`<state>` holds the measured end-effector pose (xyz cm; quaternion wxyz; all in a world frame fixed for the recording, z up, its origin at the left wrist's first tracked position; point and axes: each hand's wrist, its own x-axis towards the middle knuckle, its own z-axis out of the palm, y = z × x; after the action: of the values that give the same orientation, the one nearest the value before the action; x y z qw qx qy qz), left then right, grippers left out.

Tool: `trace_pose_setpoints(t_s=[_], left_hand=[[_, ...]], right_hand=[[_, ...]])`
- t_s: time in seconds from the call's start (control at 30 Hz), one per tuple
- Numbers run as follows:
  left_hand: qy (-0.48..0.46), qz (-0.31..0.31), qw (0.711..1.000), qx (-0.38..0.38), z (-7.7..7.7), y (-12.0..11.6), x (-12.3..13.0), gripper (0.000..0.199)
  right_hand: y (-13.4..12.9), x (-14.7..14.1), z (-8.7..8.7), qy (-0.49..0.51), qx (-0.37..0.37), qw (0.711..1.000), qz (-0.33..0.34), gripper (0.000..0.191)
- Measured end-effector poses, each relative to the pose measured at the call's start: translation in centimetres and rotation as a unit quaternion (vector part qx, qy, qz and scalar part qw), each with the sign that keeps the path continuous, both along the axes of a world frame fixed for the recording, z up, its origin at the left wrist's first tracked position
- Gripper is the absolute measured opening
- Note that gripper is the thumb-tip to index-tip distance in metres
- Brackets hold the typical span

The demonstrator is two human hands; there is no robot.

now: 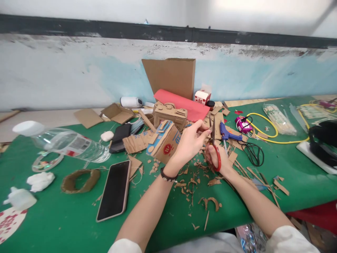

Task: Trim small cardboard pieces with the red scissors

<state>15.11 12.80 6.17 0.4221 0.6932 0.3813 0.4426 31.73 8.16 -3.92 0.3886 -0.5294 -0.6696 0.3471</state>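
My right hand (216, 157) is wrapped round the red handles of a pair of scissors (217, 158), whose blades point up and stand slightly apart. Beside the blades, my left hand (193, 138) pinches a small piece too small to make out, its fingertips close to the metal. Behind my left wrist lies a printed cardboard piece (165, 142) in brown and blue. A cardboard camera model (170, 116) stands further back. Cardboard scraps (191, 182) are scattered below both hands on the green table (79, 218).
A plastic bottle (71, 143), phone (114, 189) and cardboard ring (80, 181) lie left. A blue glue gun (228, 133), purple plug block (243, 124) and yellow cable (276, 131) lie right. Red paper (181, 105) and a cardboard sheet (173, 77) are behind.
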Motion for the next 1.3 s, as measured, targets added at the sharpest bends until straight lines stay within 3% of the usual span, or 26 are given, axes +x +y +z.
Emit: trace_pose_setpoints(t_s=[0.1, 0.27, 0.4, 0.6, 0.77, 1.0, 1.3], left_hand=[[0.013, 0.003, 1.000, 0.013, 0.1, -0.1, -0.3, 0.014], [0.041, -0.002, 0.999, 0.028, 0.9, -0.3, -1.0, 0.011], [0.067, -0.003, 0.997, 0.038, 1.3, -0.4, -1.6, 0.010], [0.015, -0.003, 0.999, -0.038, 0.5, 0.2, -0.9, 0.017], [-0.040, -0.052, 0.994, -0.091, 0.0, 0.5, -0.3, 0.023], [0.109, -0.029, 0.994, 0.010, 1.8, -0.1, -2.4, 0.021], [0.188, -0.010, 0.981, 0.037, 3.7, -0.9, -3.9, 0.024]], right_hand=[[-0.1, 0.0, 0.0, 0.039, 0.005, 0.998, -0.041, 0.058], [-0.1, -0.1, 0.2, 0.094, -0.013, 0.995, -0.010, 0.056], [-0.1, -0.3, 0.2, 0.077, 0.000, 0.997, -0.009, 0.053], [-0.2, -0.7, -0.3, 0.076, -0.013, 0.996, -0.043, 0.050], [-0.2, -0.4, 0.1, 0.093, -0.014, 0.995, -0.044, 0.049], [-0.1, 0.3, 1.1, 0.030, 0.010, 0.999, 0.000, 0.045], [0.0, 0.8, 1.5, -0.052, 0.025, 0.998, -0.005, 0.041]])
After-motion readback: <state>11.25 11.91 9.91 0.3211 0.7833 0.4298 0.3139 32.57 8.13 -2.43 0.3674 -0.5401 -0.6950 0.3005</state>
